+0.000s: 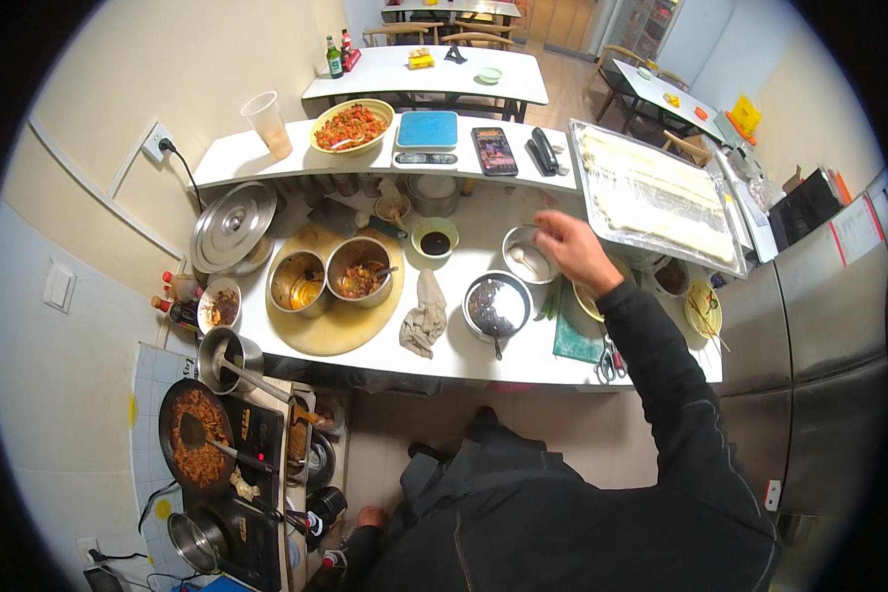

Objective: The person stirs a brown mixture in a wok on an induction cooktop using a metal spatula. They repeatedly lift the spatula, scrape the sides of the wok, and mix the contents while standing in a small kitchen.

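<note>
My right hand reaches over the worktop, beside and partly above the rim of a steel bowl with a white spoon in it. Its fingers are curled and slightly blurred; whether they hold anything is unclear. Nearer to me stands a steel pot of dark liquid with a handle over its rim. A yellowish bowl is partly hidden under my right wrist. My left hand hangs low at my side near the stove stand, only partly visible, its fingers not readable.
Two steel pots stand on a round wooden board. A grey cloth and scissors lie near the front edge. At left, a wok of minced food sits on an induction cooker. A film-covered tray overhangs the right side.
</note>
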`<state>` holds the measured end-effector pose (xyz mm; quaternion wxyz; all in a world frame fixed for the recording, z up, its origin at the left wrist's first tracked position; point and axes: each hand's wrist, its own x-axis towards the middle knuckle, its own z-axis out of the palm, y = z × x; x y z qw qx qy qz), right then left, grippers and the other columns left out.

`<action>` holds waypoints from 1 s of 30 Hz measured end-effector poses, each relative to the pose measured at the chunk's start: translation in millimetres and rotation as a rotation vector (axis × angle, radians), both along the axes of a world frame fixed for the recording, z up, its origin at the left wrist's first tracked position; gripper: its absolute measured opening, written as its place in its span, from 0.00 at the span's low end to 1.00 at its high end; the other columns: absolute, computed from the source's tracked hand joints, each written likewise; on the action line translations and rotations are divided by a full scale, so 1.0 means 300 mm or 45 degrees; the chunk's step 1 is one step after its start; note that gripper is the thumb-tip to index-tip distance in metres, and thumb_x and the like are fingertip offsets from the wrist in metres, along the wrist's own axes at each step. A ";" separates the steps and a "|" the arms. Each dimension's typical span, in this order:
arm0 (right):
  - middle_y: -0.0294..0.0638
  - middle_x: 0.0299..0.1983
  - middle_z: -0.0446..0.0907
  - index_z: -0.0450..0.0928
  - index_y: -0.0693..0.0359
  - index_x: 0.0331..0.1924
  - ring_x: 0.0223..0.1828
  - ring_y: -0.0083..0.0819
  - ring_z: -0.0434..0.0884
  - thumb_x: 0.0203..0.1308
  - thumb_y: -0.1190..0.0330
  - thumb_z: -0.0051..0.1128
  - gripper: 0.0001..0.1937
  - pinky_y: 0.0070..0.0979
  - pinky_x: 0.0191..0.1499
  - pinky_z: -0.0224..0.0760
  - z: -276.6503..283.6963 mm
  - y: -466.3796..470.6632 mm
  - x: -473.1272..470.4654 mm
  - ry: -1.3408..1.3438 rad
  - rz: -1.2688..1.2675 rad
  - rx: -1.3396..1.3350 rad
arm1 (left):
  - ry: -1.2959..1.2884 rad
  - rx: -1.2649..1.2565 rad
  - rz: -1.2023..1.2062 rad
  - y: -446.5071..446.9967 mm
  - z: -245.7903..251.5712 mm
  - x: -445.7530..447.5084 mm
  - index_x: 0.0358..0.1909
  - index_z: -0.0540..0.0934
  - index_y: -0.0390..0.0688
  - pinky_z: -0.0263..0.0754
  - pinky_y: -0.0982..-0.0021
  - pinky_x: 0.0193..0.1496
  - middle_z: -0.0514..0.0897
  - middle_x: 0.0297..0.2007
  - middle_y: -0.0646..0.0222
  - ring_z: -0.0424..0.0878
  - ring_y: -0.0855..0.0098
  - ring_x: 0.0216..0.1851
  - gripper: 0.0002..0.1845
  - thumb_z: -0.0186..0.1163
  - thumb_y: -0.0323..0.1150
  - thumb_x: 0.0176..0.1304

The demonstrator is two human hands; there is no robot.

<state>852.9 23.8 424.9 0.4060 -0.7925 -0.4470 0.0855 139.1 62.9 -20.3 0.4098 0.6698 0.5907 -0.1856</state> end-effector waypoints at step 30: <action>0.41 0.33 0.86 0.80 0.71 0.48 0.34 0.25 0.86 0.65 0.76 0.57 0.10 0.25 0.40 0.78 -0.108 0.369 0.018 0.513 0.207 0.527 | -0.005 0.477 0.521 -0.421 0.172 0.263 0.45 0.86 0.37 0.77 0.52 0.47 0.88 0.41 0.49 0.85 0.48 0.45 0.17 0.61 0.41 0.66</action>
